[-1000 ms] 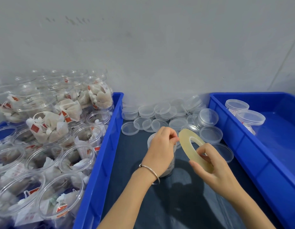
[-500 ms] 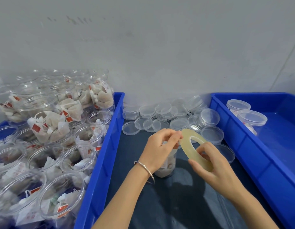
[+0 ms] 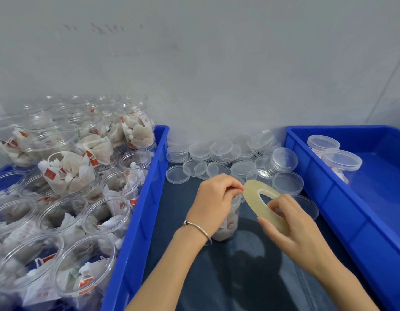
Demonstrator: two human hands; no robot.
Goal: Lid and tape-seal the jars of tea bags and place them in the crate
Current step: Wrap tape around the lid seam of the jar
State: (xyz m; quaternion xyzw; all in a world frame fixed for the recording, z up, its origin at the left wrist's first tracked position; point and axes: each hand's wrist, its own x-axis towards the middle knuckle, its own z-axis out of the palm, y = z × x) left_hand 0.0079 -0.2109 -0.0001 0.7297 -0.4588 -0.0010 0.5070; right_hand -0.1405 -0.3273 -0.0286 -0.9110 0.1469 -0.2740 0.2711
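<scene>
- Dark mat (image 3: 194, 277) nearest the camera, between 2 blue crates, under a plain grey wall; both forearms reach in over it.
- Jar (image 3: 228, 223) of tea bags stands upright on the mat, mostly hidden behind the left hand.
- Left hand (image 3: 213, 202): fingers curled, thumb and forefinger pinched at the edge of the tape roll, probably on the free end; the tape end itself is too thin to see.
- Right hand (image 3: 291, 227): palm up, fingers hooked through the hole of the tape roll (image 3: 265, 205), holding it tilted just beside the jar top.
- Judgement: peel a short length, keep it taut, lay it level on the lid seam, then turn the jar.
- Loose lids (image 3: 217, 160) lie beyond the hands.
- Right crate (image 3: 329, 187) holds 2 lidded jars (image 3: 333, 158); left crate (image 3: 136, 221) holds open jars.
</scene>
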